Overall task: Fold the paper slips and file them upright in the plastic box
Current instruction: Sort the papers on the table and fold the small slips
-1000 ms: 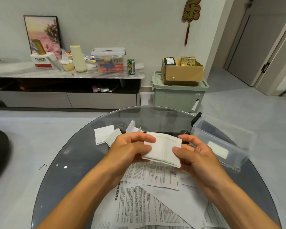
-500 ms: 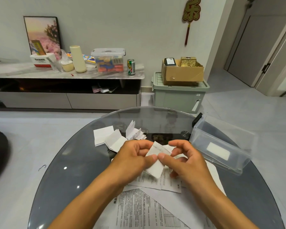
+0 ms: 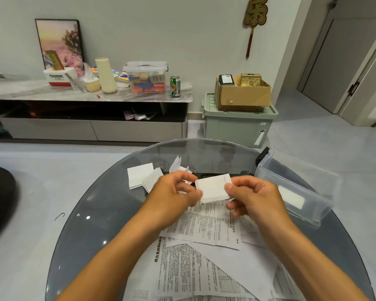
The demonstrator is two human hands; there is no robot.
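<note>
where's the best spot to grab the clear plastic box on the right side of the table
Grip the plastic box by its long near wall at the rim, coming from above with the right hand, thumb outside and fingers inside. It sits open-topped at the glass table's right edge, long side angled toward that hand, with nothing covering the rim.

We're in a home living room: low TV cabinet (image 3: pixel 89 127) along the wall, framed flower picture (image 3: pixel 60 43) leaning on it, red-and-gold wall charm (image 3: pixel 254 16), round glass desk (image 3: pixel 109 205), tiled floor (image 3: pixel 20 235)
</note>
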